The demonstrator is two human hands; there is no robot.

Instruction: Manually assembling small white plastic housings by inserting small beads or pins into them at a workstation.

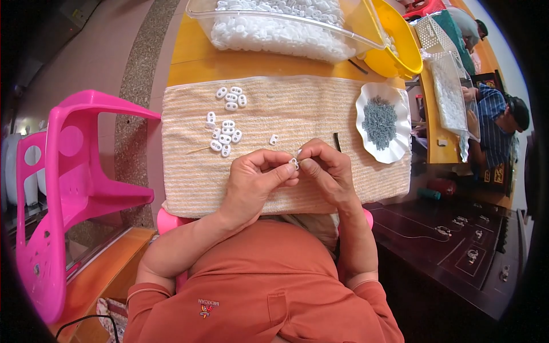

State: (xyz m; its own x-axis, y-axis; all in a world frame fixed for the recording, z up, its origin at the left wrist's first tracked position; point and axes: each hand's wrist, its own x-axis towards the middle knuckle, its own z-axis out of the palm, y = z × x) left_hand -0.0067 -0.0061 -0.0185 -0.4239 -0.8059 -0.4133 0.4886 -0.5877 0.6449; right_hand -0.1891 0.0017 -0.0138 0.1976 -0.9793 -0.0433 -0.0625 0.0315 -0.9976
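My left hand (255,182) and my right hand (330,173) meet above a beige striped towel (194,186). Pinched between both sets of fingertips is a small white two-holed plastic piece (294,162), partly covered by the fingers. Just beyond them lies a single white piece (274,139). To the left, similar pieces form a near cluster (226,135) and a farther cluster (231,98). A thin wooden stick (198,150) rests beside the near cluster. Right of my hands are a short black strip (337,142) and a white scalloped dish (404,128) holding tiny grey pieces (379,123).
A clear bin (286,18) full of white pieces stands at the table's far side, with a yellow basin (407,60) beside it. A pink plastic chair (54,188) is at left. At far right, a person in a striped shirt (493,123) sits near another clear box (452,100).
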